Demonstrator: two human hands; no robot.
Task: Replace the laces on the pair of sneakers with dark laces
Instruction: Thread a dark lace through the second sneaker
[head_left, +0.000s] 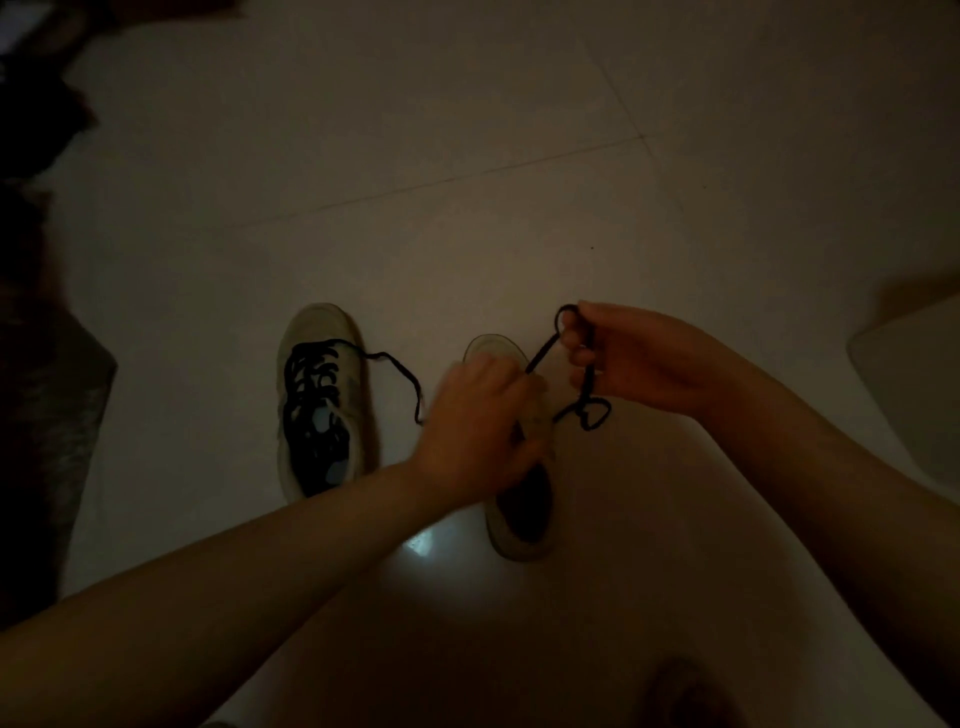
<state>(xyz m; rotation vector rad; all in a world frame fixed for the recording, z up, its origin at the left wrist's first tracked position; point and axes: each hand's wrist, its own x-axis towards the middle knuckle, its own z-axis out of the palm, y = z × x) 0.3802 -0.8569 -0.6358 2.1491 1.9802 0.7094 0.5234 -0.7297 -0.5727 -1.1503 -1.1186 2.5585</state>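
Dark lace (540, 356) pinched in raised right hand (639, 358); left hand (478, 421), fingers curled, on the pale sneaker (519, 519).

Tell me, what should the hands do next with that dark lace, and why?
Probably draw the dark lace taut through the right sneaker: the right hand pinches it above the toe, slack loops beside it, and the left hand works at the eyelets.

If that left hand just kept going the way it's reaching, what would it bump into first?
It already seems to be on the right sneaker, and the left hand points toward the toe. Straight on, it would probably meet the dark lace stretched up to the right hand, though depth is unclear in this dim light.
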